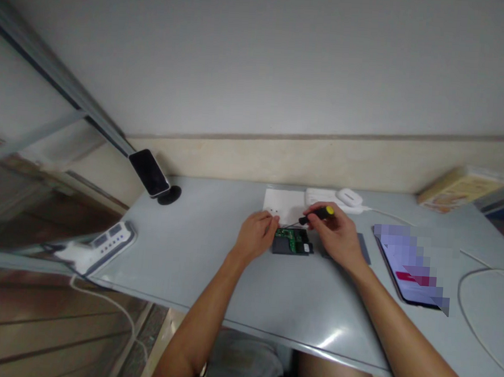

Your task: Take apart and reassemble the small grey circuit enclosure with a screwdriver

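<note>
A screwdriver [317, 213] with a black and yellow handle is gripped in my right hand [337, 232]. Its thin shaft slopes down to the left, the tip near the upper left of a small dark device [292, 245] with a green circuit board showing. My left hand [256, 233] is at the device's upper left corner, fingers pinched together against it. Behind both lies a white sheet [284, 200] with a few tiny dark bits on it. Partly under my right hand lies a flat dark grey panel [364, 249].
A large phone [409, 269] lies at right, with a white cable [463, 292] beyond it. White cases [349, 197] sit at the back, a box [461, 189] back right. To the left are a phone on a stand [149, 172] and a power strip [109, 245].
</note>
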The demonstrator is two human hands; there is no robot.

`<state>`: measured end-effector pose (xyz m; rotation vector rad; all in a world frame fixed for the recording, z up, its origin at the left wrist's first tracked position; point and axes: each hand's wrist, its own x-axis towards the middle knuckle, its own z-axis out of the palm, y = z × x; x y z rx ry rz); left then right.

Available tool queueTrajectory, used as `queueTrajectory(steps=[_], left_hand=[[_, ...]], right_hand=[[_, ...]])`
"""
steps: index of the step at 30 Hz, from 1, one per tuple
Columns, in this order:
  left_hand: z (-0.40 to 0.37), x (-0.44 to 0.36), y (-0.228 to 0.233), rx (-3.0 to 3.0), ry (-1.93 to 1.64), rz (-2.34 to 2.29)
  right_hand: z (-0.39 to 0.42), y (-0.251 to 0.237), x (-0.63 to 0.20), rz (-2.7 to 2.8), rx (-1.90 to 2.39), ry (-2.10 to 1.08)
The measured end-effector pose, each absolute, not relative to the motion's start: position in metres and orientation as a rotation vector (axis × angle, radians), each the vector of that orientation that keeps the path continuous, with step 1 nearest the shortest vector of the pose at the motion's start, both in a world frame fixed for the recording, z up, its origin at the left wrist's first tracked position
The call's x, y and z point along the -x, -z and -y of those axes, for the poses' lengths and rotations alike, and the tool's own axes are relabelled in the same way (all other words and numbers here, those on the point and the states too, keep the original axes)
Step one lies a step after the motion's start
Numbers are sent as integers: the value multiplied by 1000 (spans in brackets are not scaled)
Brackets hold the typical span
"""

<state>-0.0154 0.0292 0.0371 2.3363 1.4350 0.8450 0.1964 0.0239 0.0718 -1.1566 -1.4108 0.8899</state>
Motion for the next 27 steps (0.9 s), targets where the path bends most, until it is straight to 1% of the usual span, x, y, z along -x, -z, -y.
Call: queueTrajectory(steps=[8, 13, 19, 27], left_hand=[[-29, 13, -37, -2319, -771, -1447], [-32, 14, -31, -2316, -780, -1390], [-36, 15, -23, -2332, -798, -1325], [-37, 15, -23, -2281, -849, -1286]], right_hand=[[-21, -71, -195, 1483, 1169, -876], [-23, -80, -190, 1630, 1151, -888], [-38, -105, -173, 1890, 949, -949], [-47, -111, -160, 1887, 883, -1007]])
